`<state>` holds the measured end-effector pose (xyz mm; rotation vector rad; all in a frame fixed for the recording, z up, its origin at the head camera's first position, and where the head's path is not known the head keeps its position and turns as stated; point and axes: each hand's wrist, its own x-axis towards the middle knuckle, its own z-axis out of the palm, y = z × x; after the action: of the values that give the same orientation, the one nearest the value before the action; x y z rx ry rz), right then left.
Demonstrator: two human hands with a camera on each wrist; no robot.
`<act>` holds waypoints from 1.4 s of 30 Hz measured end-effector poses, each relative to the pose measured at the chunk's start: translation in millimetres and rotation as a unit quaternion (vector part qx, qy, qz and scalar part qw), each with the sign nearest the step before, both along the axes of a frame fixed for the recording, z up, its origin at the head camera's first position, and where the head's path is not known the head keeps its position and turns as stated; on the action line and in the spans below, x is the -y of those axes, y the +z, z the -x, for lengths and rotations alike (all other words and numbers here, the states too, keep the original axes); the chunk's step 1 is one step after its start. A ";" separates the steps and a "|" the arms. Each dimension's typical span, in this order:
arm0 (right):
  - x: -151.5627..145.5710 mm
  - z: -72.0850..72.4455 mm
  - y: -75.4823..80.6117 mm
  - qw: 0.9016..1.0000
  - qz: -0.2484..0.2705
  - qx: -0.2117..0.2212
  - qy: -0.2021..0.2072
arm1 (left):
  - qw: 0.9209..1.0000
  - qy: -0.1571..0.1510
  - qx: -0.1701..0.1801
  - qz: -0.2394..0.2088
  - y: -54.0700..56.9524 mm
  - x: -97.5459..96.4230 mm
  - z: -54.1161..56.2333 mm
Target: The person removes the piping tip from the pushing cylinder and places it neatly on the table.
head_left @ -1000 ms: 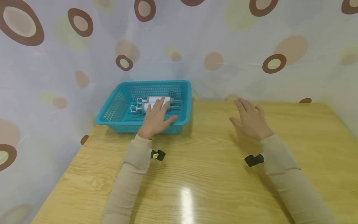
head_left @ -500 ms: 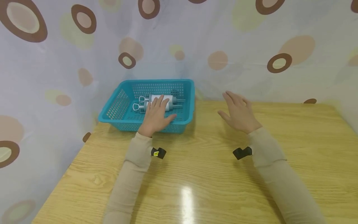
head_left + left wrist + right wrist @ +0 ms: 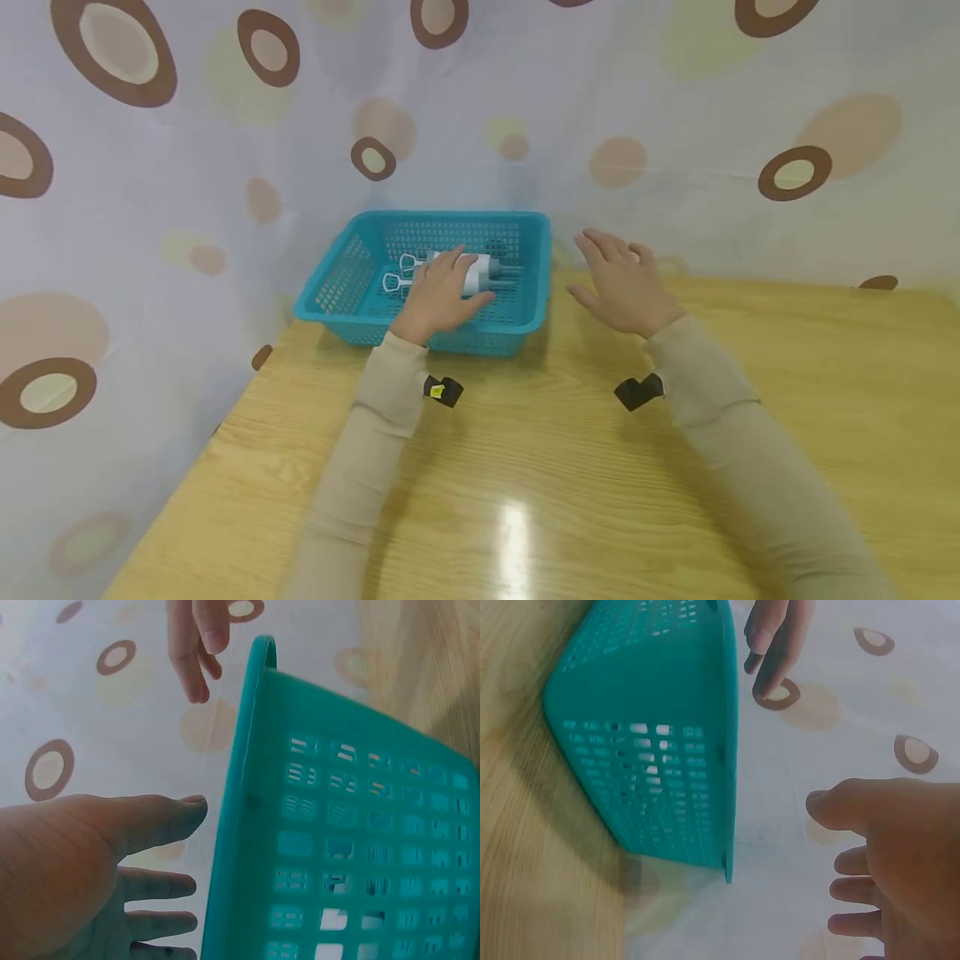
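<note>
A blue plastic basket (image 3: 487, 341) with lattice sides holds two large syringe-like tools, a back one (image 3: 482, 264) and a front one (image 3: 472, 286). Both have white barrels, grey ends, thin nozzles and white loop handles. My left hand (image 3: 438, 302) hovers over the basket's front rim, hiding part of the tools. Its fingers are extended and grip nothing in the left wrist view, apart from the basket rim (image 3: 238, 772). Off the basket's right side, my right hand (image 3: 626, 287) hangs in the air, thumb spread and holding nothing. Basket wall (image 3: 645, 697) shows beside it in the right wrist view.
The basket stands on a wooden table (image 3: 570, 475) near its back left corner. A patterned cloth (image 3: 525, 75) hangs close behind and along the left. Small black cameras, a left one (image 3: 444, 390) and a right one (image 3: 639, 392), sit at the wrists.
My right hand has moved left, closer to the basket. The left hand stays over the basket's front rim. The whole head view has shifted, so the basket appears further right.
</note>
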<state>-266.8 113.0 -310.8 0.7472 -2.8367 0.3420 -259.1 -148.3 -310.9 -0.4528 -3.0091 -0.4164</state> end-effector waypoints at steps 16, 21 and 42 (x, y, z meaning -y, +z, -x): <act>48.9 17.0 14.2 0.998 -0.032 0.055 0.028 | 0.998 0.005 0.055 0.041 22.5 12.3 17.0; 59.9 18.8 15.1 0.996 -0.059 0.062 0.035 | 0.993 -0.004 0.104 0.052 25.7 14.7 23.1; 91.2 38.5 17.2 0.994 -0.059 0.072 0.058 | 0.969 -0.023 0.232 0.086 47.5 27.0 48.8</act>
<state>-305.3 21.8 -293.6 0.9490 -2.9767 0.2565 -308.0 -175.4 -263.3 -0.4996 -3.5146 -0.2999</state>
